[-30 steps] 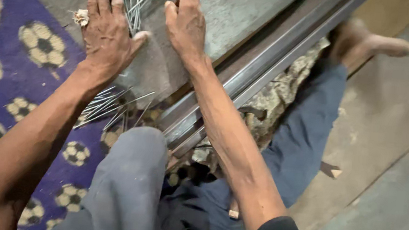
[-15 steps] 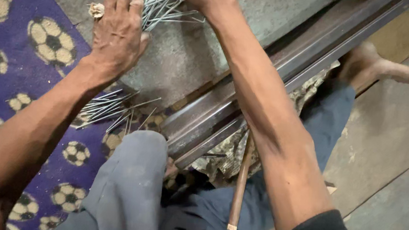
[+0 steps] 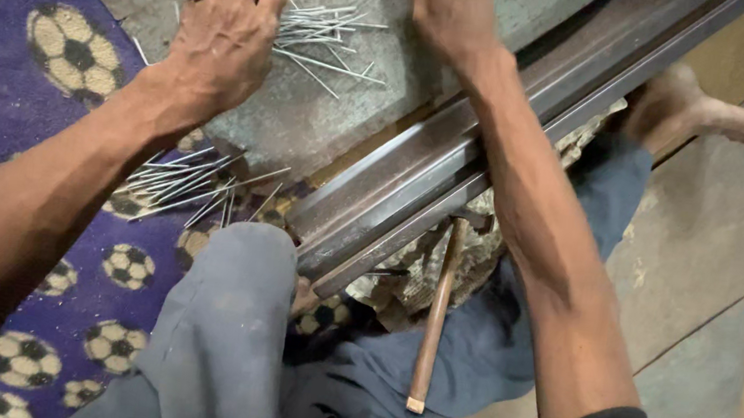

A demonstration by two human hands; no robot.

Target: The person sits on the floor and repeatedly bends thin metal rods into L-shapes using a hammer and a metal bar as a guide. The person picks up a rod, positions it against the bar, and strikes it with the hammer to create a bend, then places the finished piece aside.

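A purple football-patterned mat lies beside bare grey concrete floor.

Hands at the far edge of a slab, metal rail crossing beside it
The left hand rests on the slab's far left part, touching a bunch of thin rods that fans out to its right; the right hand lies just beyond them, at the slab's far edge. More rods lie on the mat off the slab's near left corner. The rail runs along the slab's right edge, over the legs; a wooden handle lies under its near end
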